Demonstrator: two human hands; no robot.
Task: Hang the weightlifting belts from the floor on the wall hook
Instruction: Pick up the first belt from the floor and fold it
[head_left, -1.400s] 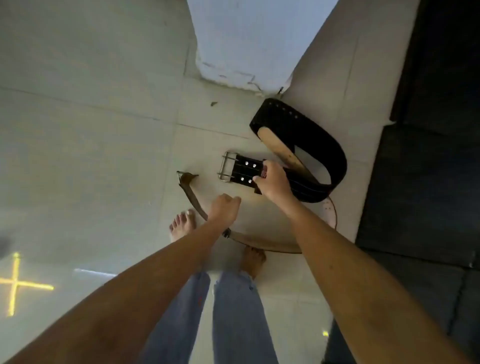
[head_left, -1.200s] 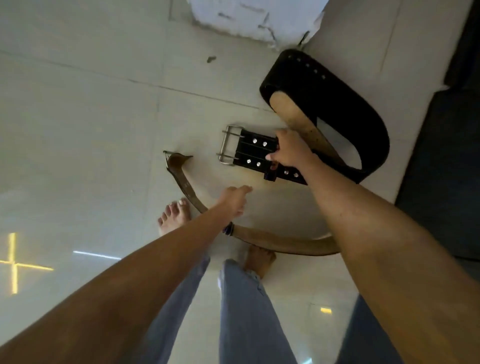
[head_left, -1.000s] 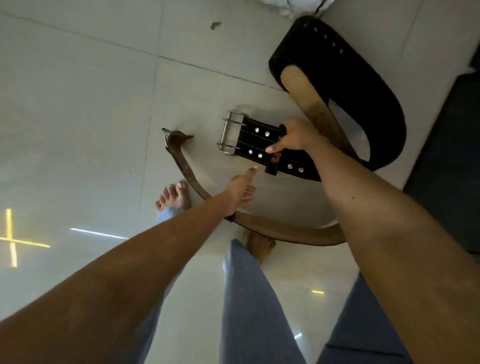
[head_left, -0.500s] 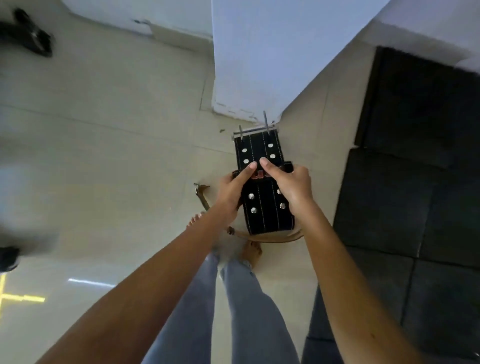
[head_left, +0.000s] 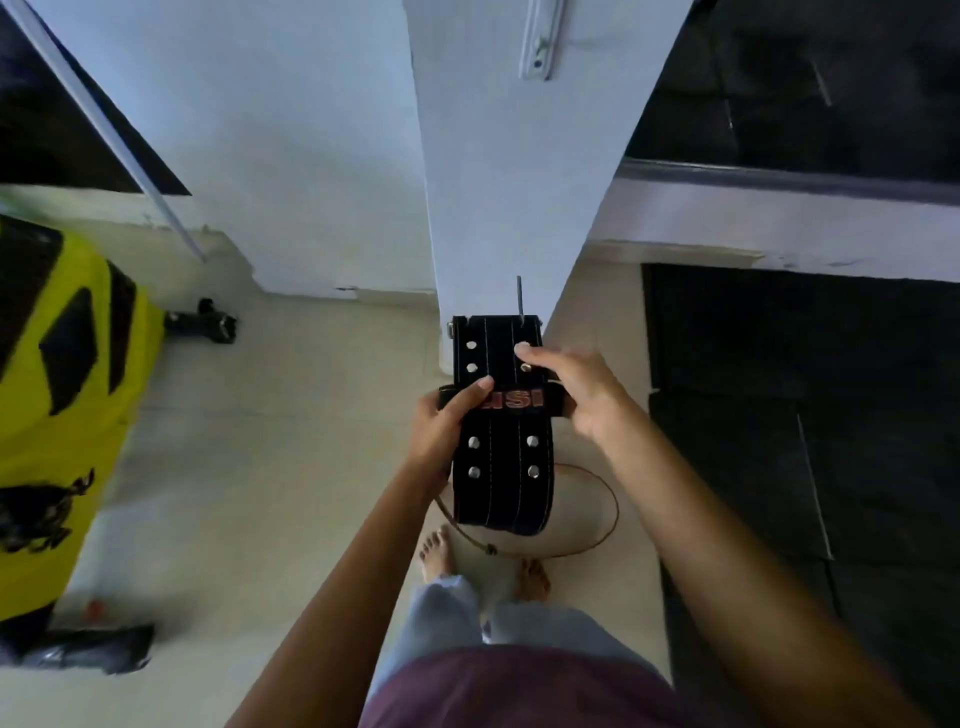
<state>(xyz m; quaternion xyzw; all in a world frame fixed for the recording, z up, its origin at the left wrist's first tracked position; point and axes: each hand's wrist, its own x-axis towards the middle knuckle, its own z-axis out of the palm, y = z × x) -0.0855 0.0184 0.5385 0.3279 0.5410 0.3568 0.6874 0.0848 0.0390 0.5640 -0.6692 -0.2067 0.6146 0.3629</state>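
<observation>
Both hands are holding the black weightlifting belt (head_left: 501, 457) up off the floor, in front of the white pillar (head_left: 498, 171). The left hand (head_left: 441, 426) is gripping its left edge; the right hand (head_left: 576, 389) is clasping the right edge by the keeper loop. The brown belt (head_left: 597, 535) is lying curled on the tiled floor (head_left: 260, 467) near the bare feet.

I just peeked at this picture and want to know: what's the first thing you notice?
A big black belt with shiny studs, held up in the middle by the left hand and the right hand, in front of a white wall corner. A thin brown belt curls on the floor by the bare feet. A bright yellow thing with black shapes fills the left edge.
</observation>
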